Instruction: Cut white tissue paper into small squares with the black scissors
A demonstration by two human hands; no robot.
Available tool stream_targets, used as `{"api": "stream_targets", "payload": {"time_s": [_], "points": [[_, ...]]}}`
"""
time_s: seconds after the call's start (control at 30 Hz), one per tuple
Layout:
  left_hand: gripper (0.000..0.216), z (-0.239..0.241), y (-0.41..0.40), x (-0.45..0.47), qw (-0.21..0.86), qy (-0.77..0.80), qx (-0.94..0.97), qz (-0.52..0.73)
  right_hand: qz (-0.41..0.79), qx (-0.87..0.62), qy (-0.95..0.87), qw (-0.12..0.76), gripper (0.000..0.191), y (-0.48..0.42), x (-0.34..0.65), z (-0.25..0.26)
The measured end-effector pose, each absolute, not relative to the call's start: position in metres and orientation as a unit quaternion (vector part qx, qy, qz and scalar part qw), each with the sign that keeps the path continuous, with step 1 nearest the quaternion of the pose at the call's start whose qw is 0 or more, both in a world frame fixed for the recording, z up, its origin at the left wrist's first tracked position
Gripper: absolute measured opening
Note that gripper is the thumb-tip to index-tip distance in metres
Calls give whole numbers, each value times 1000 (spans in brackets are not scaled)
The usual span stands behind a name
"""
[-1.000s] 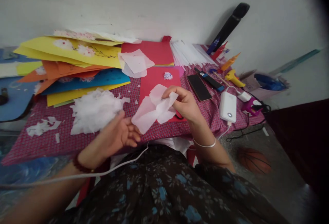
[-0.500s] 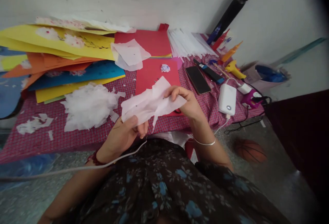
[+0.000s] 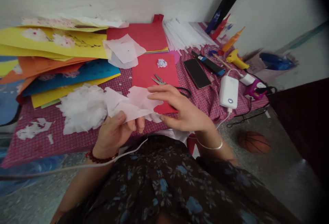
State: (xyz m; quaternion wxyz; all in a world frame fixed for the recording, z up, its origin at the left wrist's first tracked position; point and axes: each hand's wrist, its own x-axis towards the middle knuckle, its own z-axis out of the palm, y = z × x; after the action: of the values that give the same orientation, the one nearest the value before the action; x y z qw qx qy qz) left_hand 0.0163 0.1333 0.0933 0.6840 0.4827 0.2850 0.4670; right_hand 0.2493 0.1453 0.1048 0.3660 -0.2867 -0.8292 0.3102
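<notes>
My left hand point(image 3: 115, 131) grips a thin sheet of white tissue paper point(image 3: 131, 104), thumb on top and fingers beneath. The sheet is creased, with uneven edges. At its right edge is my right hand point(image 3: 180, 109), thumb and fingers spread apart; the fingertips lie close to the paper, and whether they touch it I cannot tell. Behind the hands, scissors point(image 3: 158, 80) with a dark handle rest on a red sheet point(image 3: 144, 68), partly covered by the right hand. A small speckled white ball point(image 3: 161, 63) sits on that same red sheet.
Left of the hands lies a heap of white tissue pieces point(image 3: 82, 109), with scraps point(image 3: 33, 128) beyond. Coloured sheets point(image 3: 77, 46) are stacked at the back left. To the right are a phone point(image 3: 197, 73), a black-and-blue cutter point(image 3: 210, 64), a white power bank point(image 3: 228, 92) and a yellow glue gun point(image 3: 235, 59).
My right hand has let go of the tissue's right side and spread its fingers. The left hand has shifted left with the sheet, and the scissors now show more fully.
</notes>
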Motion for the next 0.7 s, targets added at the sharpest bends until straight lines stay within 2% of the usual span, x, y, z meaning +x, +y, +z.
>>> {"api": "stream_targets", "payload": {"time_s": [0.1,0.2,0.27,0.33,0.43,0.5,0.6,0.7], "points": [[51,95,131,17,686,278,489,463,234,-305,-856,346,40,152,232,96],[50,99,128,12,685,267,474,484,201,-307,-845,390,27,160,228,81],[50,102,127,8,694,271,448,495,227,-301,-824,423,22,162,233,75],[52,104,127,4,704,285,417,500,304,-276,-809,421,19,163,240,72],[55,104,128,1,711,292,394,504,441,-199,-775,407,37,165,250,71],[54,103,128,0,717,274,396,503,477,-170,-751,423,42,166,252,72],[50,102,127,-2,729,247,403,495,438,-194,-785,393,47,163,246,78],[48,101,125,-2,740,237,400,487,339,-245,-843,339,50,159,230,85]]}}
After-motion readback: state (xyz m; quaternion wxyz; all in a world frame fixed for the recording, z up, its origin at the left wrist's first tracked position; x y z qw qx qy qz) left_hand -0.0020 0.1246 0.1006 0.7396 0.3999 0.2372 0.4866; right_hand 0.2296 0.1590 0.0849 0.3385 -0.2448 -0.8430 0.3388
